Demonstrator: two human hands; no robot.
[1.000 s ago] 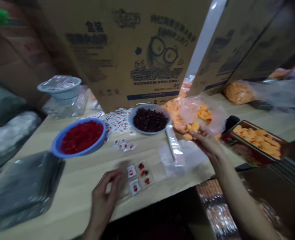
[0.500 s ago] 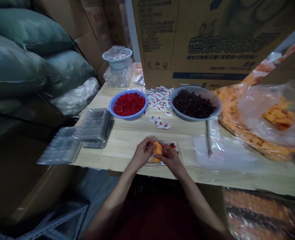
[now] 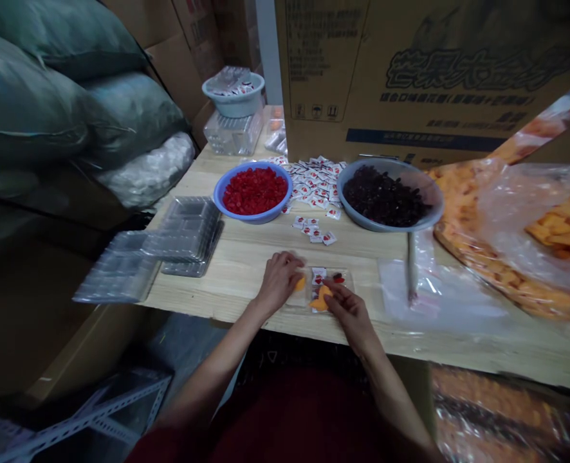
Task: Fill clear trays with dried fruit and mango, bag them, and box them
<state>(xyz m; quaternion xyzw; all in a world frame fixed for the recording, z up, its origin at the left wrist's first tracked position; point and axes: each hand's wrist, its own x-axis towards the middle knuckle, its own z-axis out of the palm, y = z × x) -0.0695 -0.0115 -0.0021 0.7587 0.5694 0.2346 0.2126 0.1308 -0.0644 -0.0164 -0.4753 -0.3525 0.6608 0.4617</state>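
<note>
A clear plastic tray (image 3: 350, 280) lies at the table's near edge, partly covered by my hands. My left hand (image 3: 279, 280) is over its left side, fingers curled round a small orange candy-like piece (image 3: 300, 283). Pinched between the fingers of my right hand (image 3: 350, 310) is a bigger orange piece (image 3: 320, 299), low over the tray's middle compartment. Just beyond that piece, a small white sachet (image 3: 319, 274) with a red print lies in the tray. Small red and dark pieces (image 3: 338, 278) show in the right compartment.
Behind the tray are a bowl of red pieces (image 3: 255, 191), scattered white sachets (image 3: 316, 182) and a bowl of dark pieces (image 3: 386, 196). Stacked clear trays (image 3: 183, 233) stand left. To the right lie plastic bags (image 3: 439, 299) and a big bag of orange pieces (image 3: 502, 270). A carton (image 3: 323, 77) rises behind.
My hands were together around the orange pieces; now they are apart, each with an orange piece. The white sachet in the tray shows more fully. The view has shifted slightly.
</note>
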